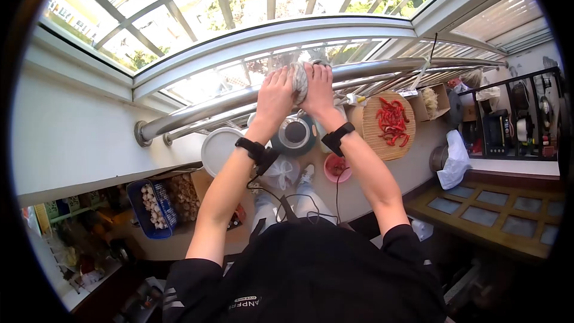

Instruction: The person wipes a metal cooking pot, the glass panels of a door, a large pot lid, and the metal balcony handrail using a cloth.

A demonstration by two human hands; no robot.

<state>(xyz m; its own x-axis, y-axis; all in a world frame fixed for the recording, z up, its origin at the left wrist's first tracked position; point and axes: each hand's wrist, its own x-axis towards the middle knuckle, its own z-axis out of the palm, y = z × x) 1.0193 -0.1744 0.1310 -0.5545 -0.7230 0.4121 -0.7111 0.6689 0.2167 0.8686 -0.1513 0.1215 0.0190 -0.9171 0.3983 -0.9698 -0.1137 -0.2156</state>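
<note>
A grey-white cloth is bunched over the thick metal rail in front of the window. Fingers of my left hand wrap over the rail at the cloth's left side. On its right side my right hand is closed round the cloth and the rail. The two hands are close together, with the cloth between them. A black band circles each wrist. Beneath the hands, a round lidded container stands below the rail.
Red peppers lie on a round woven tray at right. Below are a white round lid, a pink bowl and a blue basket of garlic. A black rack stands far right.
</note>
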